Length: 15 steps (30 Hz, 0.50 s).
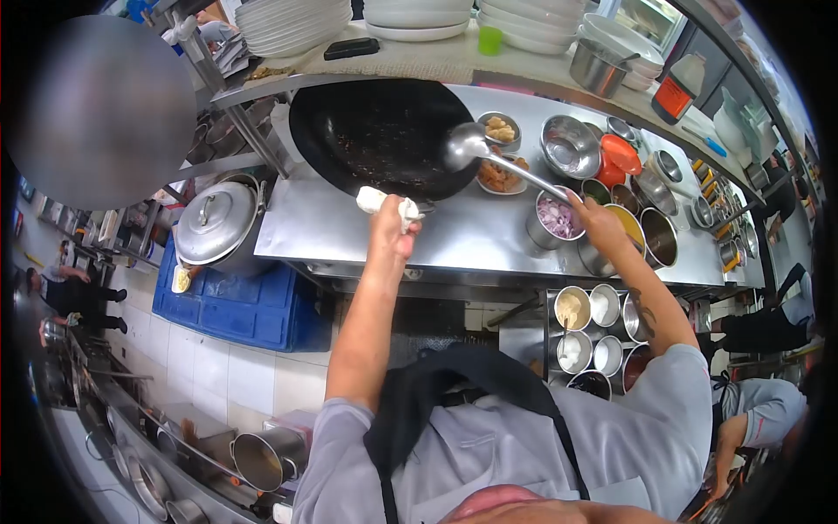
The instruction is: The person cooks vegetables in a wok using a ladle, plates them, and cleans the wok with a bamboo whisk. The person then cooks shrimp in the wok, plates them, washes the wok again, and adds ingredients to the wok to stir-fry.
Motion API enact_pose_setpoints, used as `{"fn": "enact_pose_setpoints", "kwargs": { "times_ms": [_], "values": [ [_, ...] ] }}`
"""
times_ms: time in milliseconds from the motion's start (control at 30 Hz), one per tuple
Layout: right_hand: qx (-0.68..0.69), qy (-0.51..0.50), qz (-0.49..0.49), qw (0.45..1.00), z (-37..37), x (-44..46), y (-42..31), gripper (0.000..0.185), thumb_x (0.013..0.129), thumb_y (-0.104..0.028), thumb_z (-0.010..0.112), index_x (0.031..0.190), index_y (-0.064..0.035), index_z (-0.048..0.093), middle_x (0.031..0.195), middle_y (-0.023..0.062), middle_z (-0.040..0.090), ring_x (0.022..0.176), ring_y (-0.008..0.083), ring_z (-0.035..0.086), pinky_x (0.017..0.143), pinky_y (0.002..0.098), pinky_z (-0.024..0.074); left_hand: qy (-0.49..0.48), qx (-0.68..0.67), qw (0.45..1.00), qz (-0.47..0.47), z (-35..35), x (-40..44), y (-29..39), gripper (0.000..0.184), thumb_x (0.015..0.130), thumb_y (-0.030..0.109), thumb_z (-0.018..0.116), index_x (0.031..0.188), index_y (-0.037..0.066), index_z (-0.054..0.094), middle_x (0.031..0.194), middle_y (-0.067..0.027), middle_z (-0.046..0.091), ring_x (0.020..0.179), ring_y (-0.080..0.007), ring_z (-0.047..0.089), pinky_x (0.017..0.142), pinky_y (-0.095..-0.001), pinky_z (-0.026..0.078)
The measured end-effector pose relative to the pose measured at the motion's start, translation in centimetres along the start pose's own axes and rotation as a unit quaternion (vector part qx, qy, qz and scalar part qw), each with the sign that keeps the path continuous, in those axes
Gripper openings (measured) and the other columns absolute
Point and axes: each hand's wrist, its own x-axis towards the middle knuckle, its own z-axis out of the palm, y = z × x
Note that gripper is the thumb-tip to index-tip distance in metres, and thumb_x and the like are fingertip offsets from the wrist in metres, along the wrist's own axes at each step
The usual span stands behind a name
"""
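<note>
Presently the left hand (392,229) pinches a white cloth (374,200) at the near rim of the wok (388,113), near the table's (297,234) left end; the right hand (601,224) wraps the ladle (466,147). Little seems done: the wok shows only dark residue (360,148), while chopped onions (556,217) sit potted. The bottle's (679,87) red label is unreadable.

commercial kitchen | large wok (371,131) | stacked white plates (294,28) (piled high) | lidded stockpot (209,224) | steel counter (301,223)

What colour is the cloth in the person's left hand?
The cloth in the left hand is white, best seen in the head view.
</note>
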Motion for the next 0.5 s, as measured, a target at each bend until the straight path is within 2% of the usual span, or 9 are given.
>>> {"fn": "enact_pose_setpoints", "kwargs": {
  "times_ms": [67, 100, 200, 233, 333, 433, 500],
  "values": [
    [-0.046, -0.019, 0.015, 0.999, -1.1, -2.7, 2.2, 0.064, 0.08, 0.0, 0.052, 0.142, -0.0125, 0.037, 0.084, 0.0126, 0.053, 0.072, 0.0309, 0.06, 0.062, 0.0426, 0.049, 0.005, 0.018, 1.0, 0.018, 0.0, -0.7, 0.0, 0.011, 0.08, 0.01, 0.053, 0.09, 0.007, 0.05, 0.074, -0.004, 0.053, 0.056, -0.0137, 0.051, 0.04, -0.0248, 0.033],
    [-0.06, 0.007, 0.005, 0.998, -1.0, -3.7, 3.5, 0.064, 0.08, -0.001, 0.051, 0.141, -0.0121, 0.038, 0.084, 0.0115, 0.053, 0.071, 0.0283, 0.06, 0.061, 0.0406, 0.0495, 0.01, 0.028, 0.999, 0.027, -0.4, -1.2, 0.0, 0.012, 0.08, 0.01, 0.053, 0.091, 0.007, 0.05, 0.075, -0.0041, 0.053, 0.056, -0.0137, 0.051, 0.04, -0.0248, 0.034],
    [-0.141, -0.081, 0.062, 0.985, -4.0, -4.0, 4.0, 0.063, 0.08, -0.002, 0.052, 0.141, -0.0118, 0.039, 0.084, 0.0111, 0.052, 0.07, 0.0267, 0.059, 0.061, 0.0391, 0.0499, 0.024, 0.046, 0.998, 0.031, -3.4, -2.6, 0.0, 0.012, 0.08, 0.011, 0.054, 0.091, 0.007, 0.051, 0.074, -0.004, 0.054, 0.055, -0.0135, 0.051, 0.039, -0.0253, 0.034],
    [-0.131, -0.072, 0.061, 0.987, -4.4, -3.6, 3.7, 0.062, 0.08, -0.002, 0.053, 0.14, -0.0118, 0.039, 0.084, 0.011, 0.051, 0.07, 0.0263, 0.06, 0.06, 0.0384, 0.0501, 0.033, 0.044, 0.998, -0.005, -4.1, -4.0, 0.7, 0.009, 0.08, 0.011, 0.055, 0.088, 0.008, 0.051, 0.07, -0.0037, 0.053, 0.054, -0.0133, 0.051, 0.038, -0.0253, 0.033],
    [-0.083, -0.001, 0.009, 0.997, -3.8, -1.6, 1.7, 0.062, 0.08, -0.002, 0.053, 0.14, -0.0117, 0.04, 0.083, 0.011, 0.051, 0.069, 0.0275, 0.06, 0.06, 0.0392, 0.0498, 0.056, -0.019, 0.998, -0.021, -7.4, -8.7, 1.7, 0.007, 0.084, 0.011, 0.053, 0.083, 0.005, 0.05, 0.066, -0.0083, 0.055, 0.051, -0.0152, 0.051, 0.037, -0.0243, 0.035],
    [0.037, 0.001, -0.028, 0.999, -3.1, 2.9, -3.1, 0.054, 0.082, -0.005, 0.055, 0.135, -0.0114, 0.045, 0.081, 0.0116, 0.052, 0.067, 0.0308, 0.059, 0.057, 0.0409, 0.048, 0.088, -0.055, 0.994, -0.043, -10.7, -13.8, 3.0, 0.011, 0.087, 0.015, 0.051, 0.083, 0.004, 0.051, 0.069, -0.013, 0.057, 0.049, -0.016, 0.05, 0.036, -0.0232, 0.034],
    [0.09, -0.019, -0.11, 0.99, -1.9, 6.1, -6.5, 0.053, 0.084, -0.007, 0.055, 0.135, -0.0124, 0.045, 0.08, 0.0119, 0.053, 0.065, 0.0318, 0.059, 0.058, 0.0426, 0.0478, 0.086, -0.118, 0.988, -0.045, -13.6, -16.8, 3.1, 0.011, 0.087, 0.015, 0.05, 0.084, 0.004, 0.052, 0.07, -0.0126, 0.058, 0.052, -0.0161, 0.051, 0.037, -0.0234, 0.035]
  ]
}}
